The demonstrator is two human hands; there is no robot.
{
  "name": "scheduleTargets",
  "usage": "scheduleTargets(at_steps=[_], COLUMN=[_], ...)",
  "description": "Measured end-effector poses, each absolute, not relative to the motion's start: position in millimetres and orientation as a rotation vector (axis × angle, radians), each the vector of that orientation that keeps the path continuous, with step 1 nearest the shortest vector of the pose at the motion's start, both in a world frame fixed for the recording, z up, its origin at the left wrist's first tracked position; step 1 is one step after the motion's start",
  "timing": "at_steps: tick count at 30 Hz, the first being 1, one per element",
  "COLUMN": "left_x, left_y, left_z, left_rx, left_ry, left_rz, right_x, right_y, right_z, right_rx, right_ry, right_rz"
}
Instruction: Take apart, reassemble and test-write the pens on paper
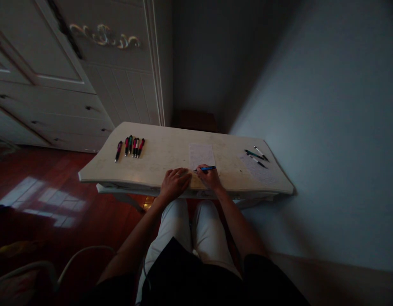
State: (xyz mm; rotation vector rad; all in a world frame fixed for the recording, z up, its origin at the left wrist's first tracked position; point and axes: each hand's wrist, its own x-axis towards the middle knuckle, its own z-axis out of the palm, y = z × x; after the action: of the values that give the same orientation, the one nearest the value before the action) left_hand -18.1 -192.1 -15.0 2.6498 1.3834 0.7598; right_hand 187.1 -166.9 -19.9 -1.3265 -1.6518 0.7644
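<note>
My right hand (pixel 209 177) grips a blue pen (pixel 208 168), its tip lowered to the left at the near part of a sheet of paper (pixel 201 155). Covered in faint marks, the sheet lies on the white table (pixel 161 148) in front of me. My left hand (pixel 175 182) rests flat on the table's near edge, its fingers by the sheet's lower left corner and nothing seen in them. The writing tip itself is too small to make out.
Several pens (pixel 135 147) lie in a row at the table's left, with a purple pen (pixel 118 151) apart from them. More pens (pixel 256 160) lie at the right, on and beside another marked sheet (pixel 262 172). A white cabinet (pixel 126 89) and a wall (pixel 337 127) stand close by.
</note>
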Motion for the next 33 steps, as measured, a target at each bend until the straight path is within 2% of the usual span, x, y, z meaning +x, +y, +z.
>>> scheduleTargets(at_steps=[9, 18, 33], left_x=[-18, -17, -17], left_y=[-193, -192, -192], left_z=[-12, -17, -15], left_rx=[2.647, 2.651, 2.638], left_ry=[1.38, 1.387, 1.379], left_rz=[0.757, 0.776, 0.768], right_x=[187, 189, 186], right_y=[-166, -168, -168], right_z=[-13, -26, -12], right_rx=[-1.331, -1.316, -1.385], right_ry=[-1.769, -1.536, -1.741], right_rz=[0.604, 0.858, 0.617])
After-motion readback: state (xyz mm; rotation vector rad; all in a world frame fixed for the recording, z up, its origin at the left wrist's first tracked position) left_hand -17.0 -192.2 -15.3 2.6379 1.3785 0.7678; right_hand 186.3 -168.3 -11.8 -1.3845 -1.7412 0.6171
